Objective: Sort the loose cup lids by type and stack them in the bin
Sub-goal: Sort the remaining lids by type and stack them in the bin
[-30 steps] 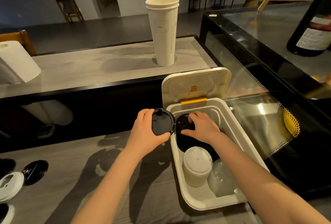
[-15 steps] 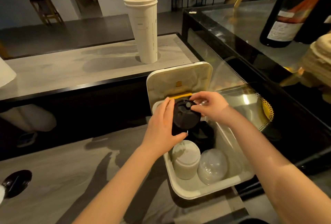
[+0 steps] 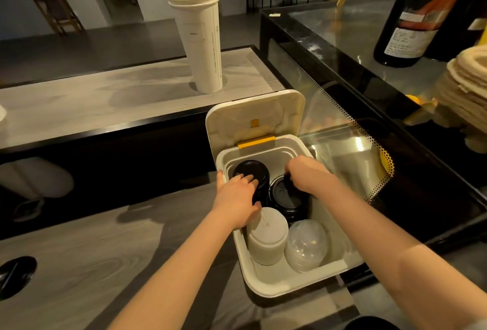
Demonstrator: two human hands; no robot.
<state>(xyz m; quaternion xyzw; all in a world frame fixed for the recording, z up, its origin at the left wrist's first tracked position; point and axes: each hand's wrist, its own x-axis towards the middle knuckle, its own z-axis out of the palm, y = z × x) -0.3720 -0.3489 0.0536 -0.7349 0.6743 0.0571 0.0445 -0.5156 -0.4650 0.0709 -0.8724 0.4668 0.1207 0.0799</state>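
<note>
A white bin (image 3: 295,283) with its hinged cover (image 3: 255,116) raised sits on the grey counter. Inside are two black lid stacks: one at the back left (image 3: 250,170), one at the back right (image 3: 286,197). A white lid stack (image 3: 267,237) and a clear dome lid stack (image 3: 305,244) stand in front of them. My left hand (image 3: 237,197) presses flat on the back-left black stack. My right hand (image 3: 307,174) grips the far rim of the top black lid on the back-right stack. One loose black lid (image 3: 15,274) lies on the counter at far left.
A tall stack of white paper cups (image 3: 201,39) stands on the raised ledge behind the bin, a green bottle behind it. A glass display case (image 3: 350,145) runs along the right, with a dark wine bottle (image 3: 411,13) and stacked paper trays (image 3: 469,87) on top.
Both hands went down into the bin. The black lid held above the bin half a second ago now sits on a stack inside. The view shifted left and closer.
</note>
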